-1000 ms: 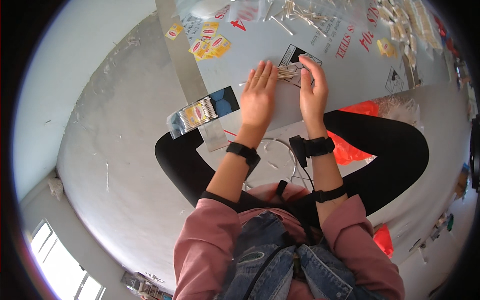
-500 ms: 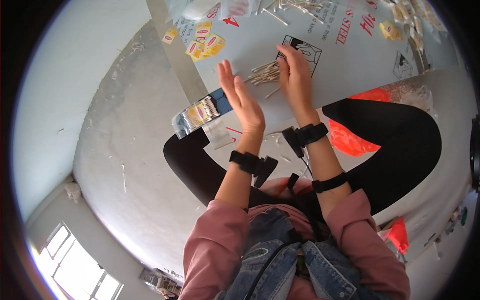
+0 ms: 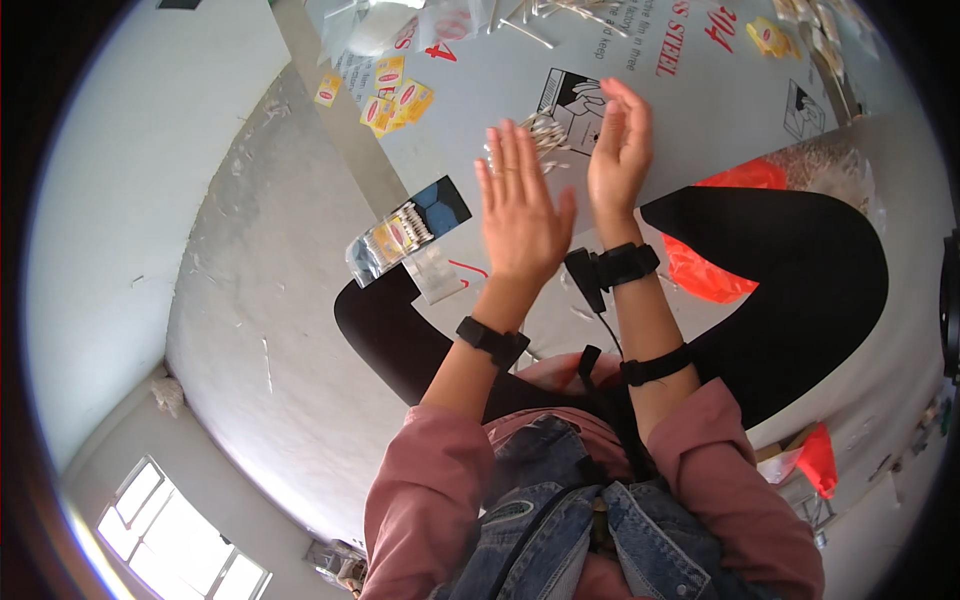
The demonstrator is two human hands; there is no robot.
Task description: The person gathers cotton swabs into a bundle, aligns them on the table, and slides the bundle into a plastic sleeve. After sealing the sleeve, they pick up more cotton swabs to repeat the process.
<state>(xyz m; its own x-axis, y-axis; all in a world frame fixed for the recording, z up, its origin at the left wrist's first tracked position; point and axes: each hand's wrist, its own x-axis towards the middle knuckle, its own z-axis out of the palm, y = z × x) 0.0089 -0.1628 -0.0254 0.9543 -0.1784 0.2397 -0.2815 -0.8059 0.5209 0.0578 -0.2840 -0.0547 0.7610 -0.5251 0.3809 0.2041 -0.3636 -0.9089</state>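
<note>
Some loose cotton swabs lie in a small bunch on the film-covered table between my two hands. My left hand is open, its back facing up and its straight fingers over the near-left side of the bunch, hiding part of it. On the other side, my right hand stands on edge, fingers slightly curved and thumb apart, with nothing in it. A clear packet of cotton swabs with a yellow label rests at the table's near-left edge, left of my left hand.
Several small yellow cards lie at the far left of the table. More swabs are scattered at the far edge, beside clear plastic bags. A crumpled yellow piece sits far right. A red plastic bag lies beyond my right knee.
My left hand has moved right, turned its back upward and come over the swabs. My right hand has shifted slightly right, away from the bunch, which now looks more compact.
</note>
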